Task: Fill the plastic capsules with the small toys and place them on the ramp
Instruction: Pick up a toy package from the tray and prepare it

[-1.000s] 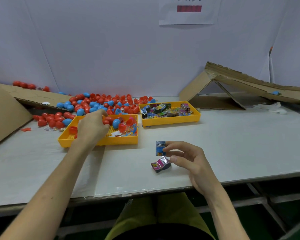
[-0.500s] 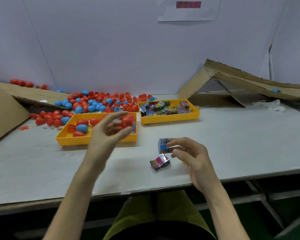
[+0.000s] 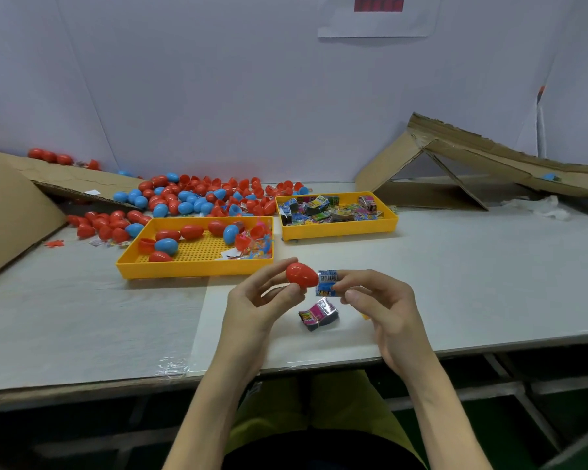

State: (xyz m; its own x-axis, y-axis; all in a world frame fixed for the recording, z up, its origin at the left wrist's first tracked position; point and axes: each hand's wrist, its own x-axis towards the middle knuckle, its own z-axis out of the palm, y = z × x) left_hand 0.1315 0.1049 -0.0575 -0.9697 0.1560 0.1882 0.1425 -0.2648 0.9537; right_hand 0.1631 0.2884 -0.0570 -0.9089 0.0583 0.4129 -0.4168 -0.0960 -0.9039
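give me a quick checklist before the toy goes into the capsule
1. Grip: left hand holds the red egg-shaped plastic capsule: ok.
2. Toy: right hand pinches the small blue wrapped toy packet: ok.
3. Capsule opened for the toy: not ok, it looks closed.
4. Capsule empty inside: cannot tell.
5. Drop-off: brown cardboard ramp stands at the right: ok.

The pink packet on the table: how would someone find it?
Start at the white table, in front of the yellow capsule tray. Under the gap between the left hand, holding a red capsule, and the right hand lies the pink packet. Unlike the blue packet that hand pinches, it lies alone, untouched.
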